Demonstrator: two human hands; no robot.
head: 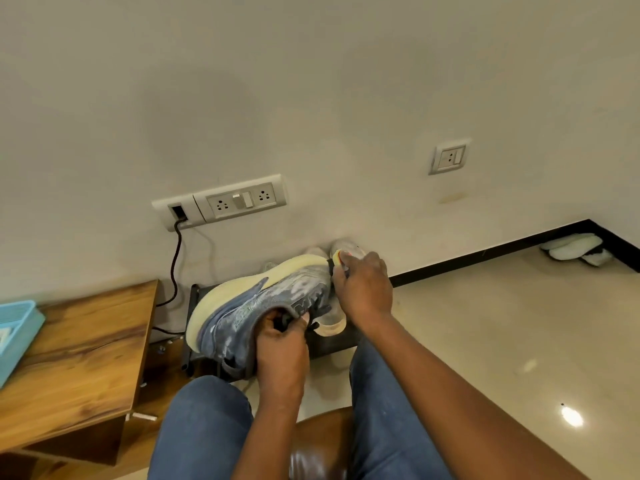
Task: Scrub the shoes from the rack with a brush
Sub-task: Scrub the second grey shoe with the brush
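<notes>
**shoefan22:** Sitting on a brown chair [322, 445], jeans knees [204, 427] apart. What are the hands doing?

**scrubdad:** The left hand [282, 355] has its fingers curled around the collar of a blue-grey sneaker [263, 306], holding it up sideways with the pale yellow sole toward the wall. The right hand [363, 285] is closed around a small brush [337, 259] pressed at the toe end.

**shoefan22:** And behind that?

**scrubdad:** A low black rack [201, 327] sits right under the sneaker, with pale shoes [341, 249] on it against the wall. A wooden bench [76, 362] with a light blue tray [17, 337] is on the left, wall sockets [239, 200] above, and more white footwear [575, 249] lies in the far corner.
</notes>
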